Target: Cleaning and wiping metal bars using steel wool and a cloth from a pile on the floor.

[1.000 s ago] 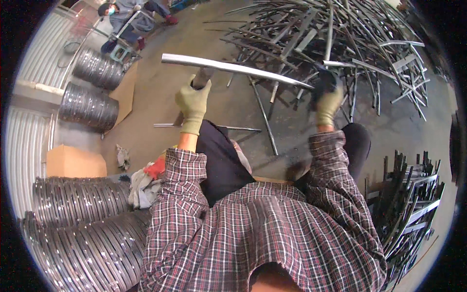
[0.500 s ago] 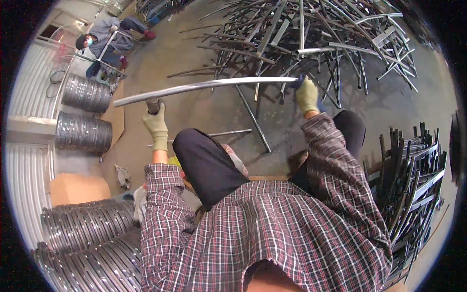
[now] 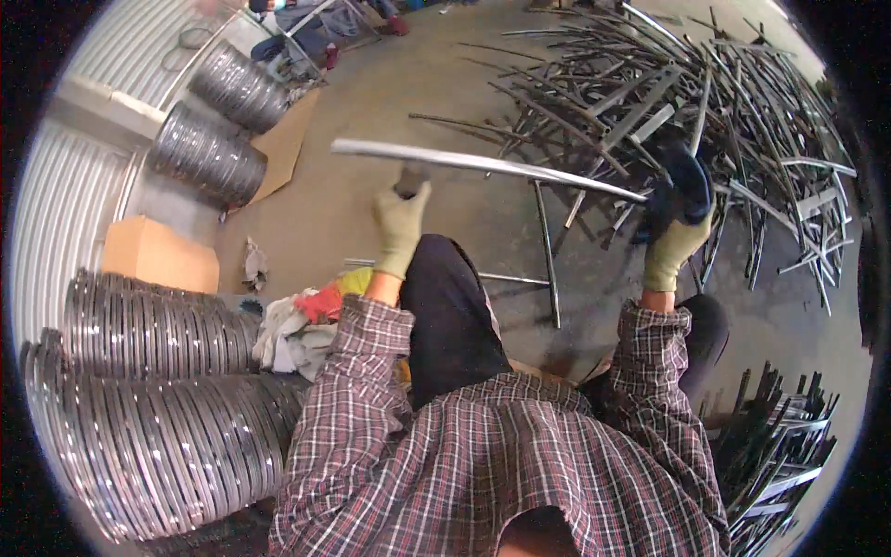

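A long, slightly bent metal tube is held up across the space above my knees. My left hand, in a pale yellow-green glove, is closed on a short grey-brown piece just under the tube's left part; I cannot tell whether the two are joined. At the tube's right end, my right hand, gloved alike, grips a dark blue rag bunched against the metal. The rag hides that end of the tube and most of my right fingers.
Loose metal tubes lie heaped ahead on the right, with more metal parts at my lower right. Bundled dark rings stand at my left beside a cardboard box and cloths. A person sits far off.
The view has swung left, so the tube and both hands appear farther right. The tube's right end now tips lower. More of the blue rag shows at my right hand.
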Motion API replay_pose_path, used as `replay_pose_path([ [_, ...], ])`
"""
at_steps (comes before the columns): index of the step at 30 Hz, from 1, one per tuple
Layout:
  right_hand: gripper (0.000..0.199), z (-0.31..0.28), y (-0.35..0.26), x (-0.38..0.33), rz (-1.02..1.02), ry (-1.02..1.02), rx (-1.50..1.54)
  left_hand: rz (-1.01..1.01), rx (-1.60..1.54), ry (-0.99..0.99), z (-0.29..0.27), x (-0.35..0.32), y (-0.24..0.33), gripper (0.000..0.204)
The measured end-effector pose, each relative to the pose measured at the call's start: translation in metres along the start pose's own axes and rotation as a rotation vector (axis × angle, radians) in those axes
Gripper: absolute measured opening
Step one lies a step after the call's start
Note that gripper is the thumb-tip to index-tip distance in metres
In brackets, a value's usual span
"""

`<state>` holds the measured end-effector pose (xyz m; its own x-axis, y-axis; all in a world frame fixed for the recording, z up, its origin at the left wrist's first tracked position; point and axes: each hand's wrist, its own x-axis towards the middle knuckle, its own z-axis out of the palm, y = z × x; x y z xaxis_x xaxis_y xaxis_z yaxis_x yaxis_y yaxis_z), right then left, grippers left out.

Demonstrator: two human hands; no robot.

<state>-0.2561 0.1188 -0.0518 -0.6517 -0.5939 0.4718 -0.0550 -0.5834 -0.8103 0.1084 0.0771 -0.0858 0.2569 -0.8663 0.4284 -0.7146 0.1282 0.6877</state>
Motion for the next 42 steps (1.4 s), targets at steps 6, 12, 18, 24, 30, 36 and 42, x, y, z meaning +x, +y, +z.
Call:
replay_pose_path([
  [6,0.049,0.191,-0.096,-0.048,-0.517,-0.893,-0.656,-0.344,-1.506,-0.221,0.032,-0.009,0.039,0.039],
  [12,0.014,0.209,-0.114,-0.005,-0.5,-0.948,-0.698,0.439,0.333,0.009,0.039,-0.005,0.068,0.021],
  [18,0.029,0.189,-0.089,0.012,-0.308,-0.974,-0.401,0.502,-0.091,-0.016,0.046,-0.001,0.075,0.018],
  [24,0.035,0.075,-0.046,0.004,-0.394,-0.657,-0.765,0.443,-0.051,-0.176,0.016,-0.002,0.134,0.021],
  [30,0.03,-0.134,0.1,0.01,-0.178,-0.633,-1.14,0.462,-0.339,-0.522,0.015,0.043,0.046,0.043],
  [36,0.032,-0.106,0.092,-0.002,-0.251,-0.648,-1.112,-0.116,-0.275,-0.641,-0.019,0.057,-0.012,0.032],
  [42,0.025,-0.087,0.033,0.026,-0.611,-0.423,-0.886,0.055,-0.395,-0.43,-0.089,0.052,0.069,0.019],
])
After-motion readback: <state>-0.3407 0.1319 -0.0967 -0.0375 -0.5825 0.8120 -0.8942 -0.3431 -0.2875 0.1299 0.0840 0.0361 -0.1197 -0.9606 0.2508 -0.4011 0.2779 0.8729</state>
